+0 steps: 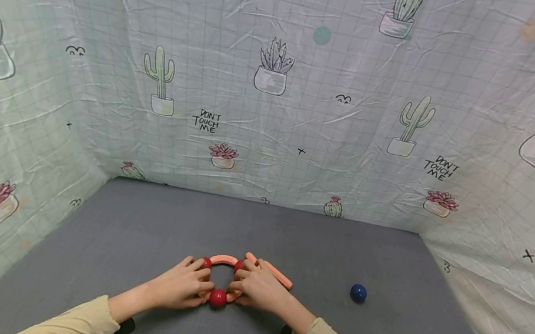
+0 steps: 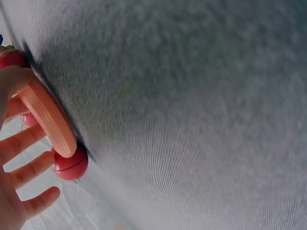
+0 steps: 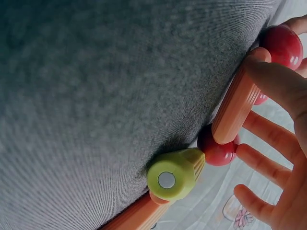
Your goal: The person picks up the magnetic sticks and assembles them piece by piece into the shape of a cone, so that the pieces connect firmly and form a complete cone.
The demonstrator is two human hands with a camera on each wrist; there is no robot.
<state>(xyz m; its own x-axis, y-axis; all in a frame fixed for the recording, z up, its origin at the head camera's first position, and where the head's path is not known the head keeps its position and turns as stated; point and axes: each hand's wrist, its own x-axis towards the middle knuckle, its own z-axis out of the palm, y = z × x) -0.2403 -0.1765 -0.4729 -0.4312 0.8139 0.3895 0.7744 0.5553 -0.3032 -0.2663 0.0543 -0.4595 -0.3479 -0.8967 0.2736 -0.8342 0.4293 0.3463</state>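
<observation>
Orange curved rods and red balls form a ring on the grey tabletop, in the head view. My left hand (image 1: 182, 285) pinches the ring's left curved rod (image 2: 50, 117) between thumb and forefinger, its other fingers spread beside a red ball (image 2: 71, 165). On the right side, my right hand (image 1: 259, 288) holds another curved rod (image 3: 237, 108) by its near end. The front red ball (image 1: 218, 297) sits between both hands; a back curved rod (image 1: 224, 259) joins the two farther balls, partly hidden by fingers.
A straight orange rod (image 1: 280, 275) lies just beyond my right hand. Next to the ring, a yellow-green piece with a white disc (image 3: 184, 167) shows in the right wrist view. Off to the right rests a blue ball (image 1: 358, 293). Printed fabric (image 1: 263, 130) walls the table's back and sides.
</observation>
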